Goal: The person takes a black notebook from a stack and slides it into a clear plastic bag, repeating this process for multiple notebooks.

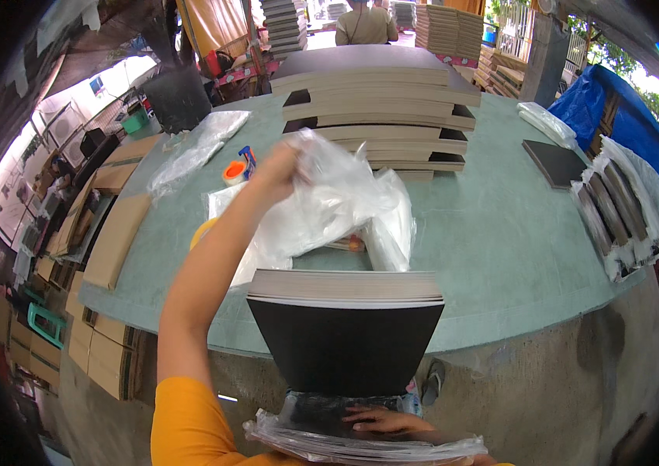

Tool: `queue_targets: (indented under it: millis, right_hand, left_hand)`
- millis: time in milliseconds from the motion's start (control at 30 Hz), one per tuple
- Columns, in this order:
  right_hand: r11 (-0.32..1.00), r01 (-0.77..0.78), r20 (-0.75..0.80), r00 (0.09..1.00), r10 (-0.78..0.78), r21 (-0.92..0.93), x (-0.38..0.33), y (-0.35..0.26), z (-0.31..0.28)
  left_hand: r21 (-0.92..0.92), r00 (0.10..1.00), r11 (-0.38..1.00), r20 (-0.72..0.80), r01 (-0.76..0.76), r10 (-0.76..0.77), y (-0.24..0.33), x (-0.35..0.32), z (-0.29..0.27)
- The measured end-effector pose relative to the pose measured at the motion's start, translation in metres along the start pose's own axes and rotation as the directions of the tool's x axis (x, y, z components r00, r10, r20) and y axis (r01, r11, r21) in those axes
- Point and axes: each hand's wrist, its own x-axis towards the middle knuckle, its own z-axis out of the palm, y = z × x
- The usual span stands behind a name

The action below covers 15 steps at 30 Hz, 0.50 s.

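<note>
My left hand (286,167) reaches over the table and is closed on a clear plastic bag (325,167), lifting it from a heap of plastic bags (321,221). My right hand (387,419) lies flat, fingers stretched, on a dark plastic-wrapped pack (321,419) close to my body; part of this arm is hidden. Between the two hands, a thick black-faced block of pale-edged sheets (345,334) sits at the table's near edge. Beyond the bags rises a tall stack of similar dark-topped blocks (376,101).
Left of the bags lie a tape roll (234,172) and a blue-handled tool (248,155). Plastic-wrapped packs (624,206) and a dark slab (553,163) sit on the right. Flat cardboard (116,241) leans along the table's left side. A person (366,25) is at the back.
</note>
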Motion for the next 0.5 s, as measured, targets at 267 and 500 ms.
queue_targets:
  millis: [267, 500]
  right_hand:
    - [0.998, -0.001, -0.088, 0.996, -0.005, -0.064, -0.027, -0.062, -0.035]
    - [0.904, 0.127, -0.666, 0.636, -0.390, -0.408, -0.031, -0.215, -0.040]
  left_hand:
    - [0.775, 0.856, 0.369, 0.431, -0.513, 0.284, -0.048, -0.219, 0.036]
    - [0.800, 0.708, 0.551, 0.530, -0.236, -0.467, -0.151, -0.288, 0.047]
